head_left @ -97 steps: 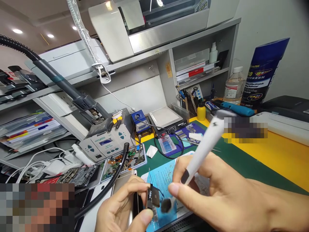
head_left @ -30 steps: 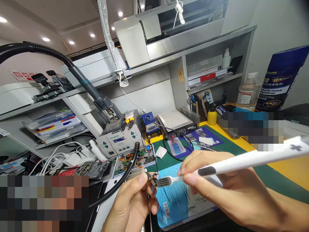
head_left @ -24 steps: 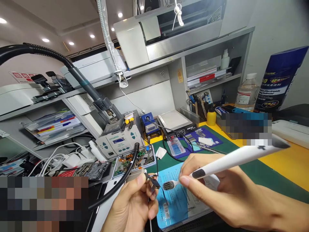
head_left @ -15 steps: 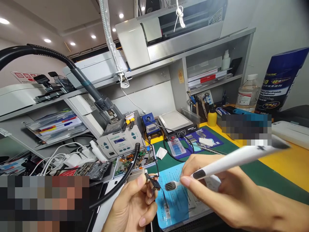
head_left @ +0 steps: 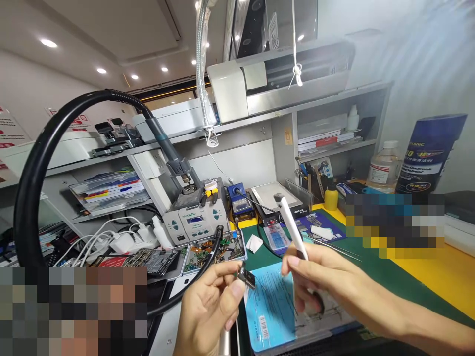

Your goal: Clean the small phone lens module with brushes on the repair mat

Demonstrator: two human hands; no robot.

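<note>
Near the blue packet, my left fingers pinch the small black part and my right fingers grip the white brush, so I should hold the part steady and rub softly.

I take this for an electronics repair workshop. Toward the left end of the worktop I see bare circuit boards and a tray crowded with small electronic parts. Along the back edge stand a grey control unit with buttons and a display, and a corded blue unit. Near the back right corner, I read "Electronic" on a solvent can; a green mat covers the middle.
</note>
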